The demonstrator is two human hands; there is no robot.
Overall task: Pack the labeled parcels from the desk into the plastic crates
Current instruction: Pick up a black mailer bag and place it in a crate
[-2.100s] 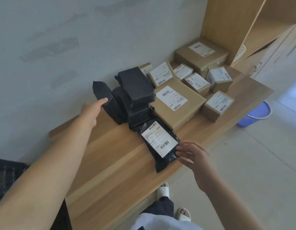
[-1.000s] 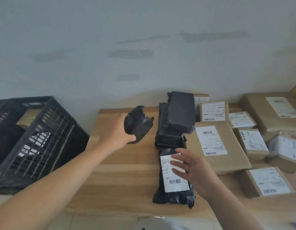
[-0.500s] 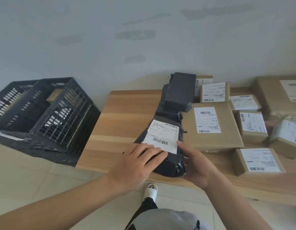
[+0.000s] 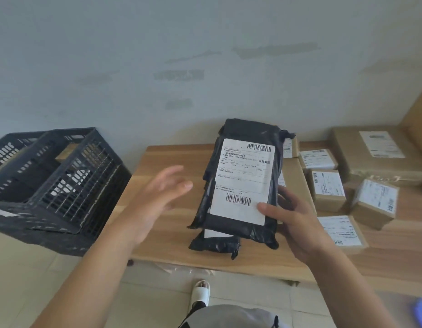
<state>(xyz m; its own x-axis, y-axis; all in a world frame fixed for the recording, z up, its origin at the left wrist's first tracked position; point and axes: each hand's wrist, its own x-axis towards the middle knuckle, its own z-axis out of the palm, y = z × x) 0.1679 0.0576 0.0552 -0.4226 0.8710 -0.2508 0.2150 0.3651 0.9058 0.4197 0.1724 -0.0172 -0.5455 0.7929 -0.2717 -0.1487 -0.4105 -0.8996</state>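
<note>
Both forearms are bare from the frame edge to the wrist, with no sleeve, watch or glove showing. The left hand and the right hand wear no rings. Below, a white open-toed slipper with a broad strap covers one foot, above dark trousers and a grey garment at the bottom edge.

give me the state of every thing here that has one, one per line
black plastic mailer with white label: lifted off the desk, label up, held
right hand: grips the mailer's lower right edge
left hand: fingers spread, holds nothing
small black mailer: lying on the wooden desk
black plastic crates: open-topped, on the floor left of the desk
brown cardboard boxes: sealed, labelled, on desk
</note>
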